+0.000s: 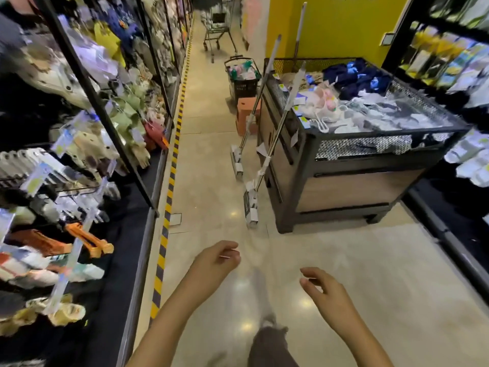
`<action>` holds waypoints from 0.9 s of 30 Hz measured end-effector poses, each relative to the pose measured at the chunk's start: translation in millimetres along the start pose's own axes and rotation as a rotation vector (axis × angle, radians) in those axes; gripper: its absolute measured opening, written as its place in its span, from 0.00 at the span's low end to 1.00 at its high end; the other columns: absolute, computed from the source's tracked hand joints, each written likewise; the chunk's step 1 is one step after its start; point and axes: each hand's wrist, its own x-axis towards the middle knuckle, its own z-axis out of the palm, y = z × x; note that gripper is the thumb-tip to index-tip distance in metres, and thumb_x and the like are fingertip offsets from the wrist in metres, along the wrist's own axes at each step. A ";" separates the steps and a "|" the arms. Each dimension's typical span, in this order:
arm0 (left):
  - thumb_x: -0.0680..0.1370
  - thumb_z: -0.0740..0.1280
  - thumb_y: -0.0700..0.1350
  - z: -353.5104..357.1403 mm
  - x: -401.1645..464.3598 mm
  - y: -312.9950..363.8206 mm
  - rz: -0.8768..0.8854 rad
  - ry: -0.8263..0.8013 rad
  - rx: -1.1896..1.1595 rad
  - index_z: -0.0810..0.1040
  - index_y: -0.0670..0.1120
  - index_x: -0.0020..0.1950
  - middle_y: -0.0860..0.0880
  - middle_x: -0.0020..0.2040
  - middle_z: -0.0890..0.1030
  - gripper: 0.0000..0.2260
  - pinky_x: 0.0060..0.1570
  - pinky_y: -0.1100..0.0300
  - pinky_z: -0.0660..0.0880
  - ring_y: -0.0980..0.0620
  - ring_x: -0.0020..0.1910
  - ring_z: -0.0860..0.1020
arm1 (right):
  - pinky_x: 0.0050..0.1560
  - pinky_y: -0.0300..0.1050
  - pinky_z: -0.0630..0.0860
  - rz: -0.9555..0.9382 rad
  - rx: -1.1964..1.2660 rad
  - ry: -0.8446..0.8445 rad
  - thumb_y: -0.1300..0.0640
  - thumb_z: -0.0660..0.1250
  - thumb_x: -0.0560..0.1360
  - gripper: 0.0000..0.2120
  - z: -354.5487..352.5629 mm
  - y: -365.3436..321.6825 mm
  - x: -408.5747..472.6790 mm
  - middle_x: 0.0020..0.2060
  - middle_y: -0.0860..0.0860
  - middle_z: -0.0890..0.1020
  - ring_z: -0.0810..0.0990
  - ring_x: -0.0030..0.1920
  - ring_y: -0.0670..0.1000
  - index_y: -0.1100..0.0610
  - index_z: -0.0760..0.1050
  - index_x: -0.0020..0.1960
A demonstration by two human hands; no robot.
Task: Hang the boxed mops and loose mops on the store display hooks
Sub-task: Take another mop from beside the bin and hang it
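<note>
**Empty hands, mops ahead at the bin**

Both hands are held out over the floor (344,247), the left hand (217,258) and right hand (321,290) with fingers loosely curled, nothing grasped. Well beyond them, two mops (260,165) are leaned against the mesh bin (344,168). No writing can be read.

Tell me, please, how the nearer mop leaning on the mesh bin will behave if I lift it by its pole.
The nearer mop has a long, thin, metal-looking pole, so it probably stays stiff. Its flat head rests on the floor and looks like the heavier end, so it may swing down. It only leans on the mesh bin, so a push could slide it sideways and topple it.
</note>
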 end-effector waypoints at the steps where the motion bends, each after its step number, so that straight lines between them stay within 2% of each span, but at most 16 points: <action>1: 0.78 0.66 0.44 -4.1 22.1 5.8 0.010 -0.008 0.006 0.77 0.52 0.58 0.52 0.52 0.81 0.10 0.48 0.69 0.72 0.57 0.53 0.79 | 0.52 0.39 0.70 0.001 -0.002 -0.001 0.54 0.64 0.78 0.11 -1.7 -3.9 23.1 0.55 0.45 0.79 0.77 0.57 0.47 0.52 0.76 0.60; 6: 0.78 0.66 0.44 -34.5 134.9 26.9 0.000 0.036 0.032 0.76 0.53 0.57 0.53 0.52 0.81 0.09 0.49 0.71 0.72 0.58 0.54 0.78 | 0.54 0.37 0.69 -0.023 0.010 -0.009 0.54 0.64 0.78 0.12 -5.4 -35.0 155.2 0.53 0.44 0.78 0.77 0.56 0.46 0.51 0.75 0.61; 9: 0.78 0.66 0.44 -60.9 190.9 38.5 -0.046 0.100 0.039 0.75 0.54 0.57 0.57 0.51 0.79 0.09 0.48 0.72 0.72 0.61 0.53 0.77 | 0.50 0.34 0.70 -0.079 0.006 -0.051 0.54 0.64 0.78 0.10 -12.2 -67.7 236.0 0.51 0.43 0.79 0.78 0.55 0.46 0.49 0.76 0.58; 13: 0.78 0.66 0.46 -92.1 258.1 56.4 -0.070 0.171 0.070 0.75 0.55 0.57 0.57 0.51 0.80 0.09 0.46 0.71 0.71 0.63 0.52 0.77 | 0.48 0.35 0.70 -0.131 0.000 -0.051 0.53 0.64 0.78 0.13 -24.6 -113.4 327.9 0.53 0.46 0.80 0.77 0.51 0.44 0.52 0.76 0.62; 16: 0.78 0.66 0.46 -104.2 308.9 69.0 -0.074 0.187 0.095 0.74 0.55 0.57 0.56 0.50 0.81 0.09 0.44 0.71 0.71 0.63 0.50 0.78 | 0.47 0.33 0.71 -0.135 -0.006 -0.100 0.53 0.63 0.78 0.13 -35.7 -134.8 379.9 0.51 0.45 0.79 0.77 0.54 0.44 0.52 0.76 0.62; 20: 0.78 0.67 0.45 -109.6 382.0 85.3 -0.085 0.149 0.083 0.75 0.52 0.58 0.55 0.50 0.81 0.10 0.47 0.67 0.72 0.62 0.51 0.77 | 0.51 0.34 0.72 -0.106 0.024 -0.041 0.55 0.65 0.78 0.11 -58.1 -140.7 434.1 0.52 0.45 0.80 0.78 0.54 0.45 0.53 0.77 0.59; 22: 0.78 0.67 0.45 -108.4 422.3 94.2 -0.074 0.112 0.109 0.76 0.51 0.58 0.55 0.50 0.81 0.09 0.50 0.64 0.72 0.59 0.52 0.78 | 0.54 0.40 0.74 -0.056 0.057 0.017 0.57 0.65 0.77 0.08 -69.6 -134.7 458.0 0.50 0.46 0.81 0.79 0.52 0.46 0.52 0.78 0.56; 27: 0.78 0.66 0.43 -102.8 528.3 125.6 -0.012 -0.035 0.138 0.76 0.49 0.58 0.54 0.49 0.79 0.08 0.43 0.76 0.70 0.63 0.48 0.76 | 0.56 0.41 0.73 0.080 0.118 0.154 0.62 0.66 0.77 0.10 -93.4 -132.4 522.7 0.51 0.54 0.82 0.80 0.55 0.53 0.61 0.78 0.58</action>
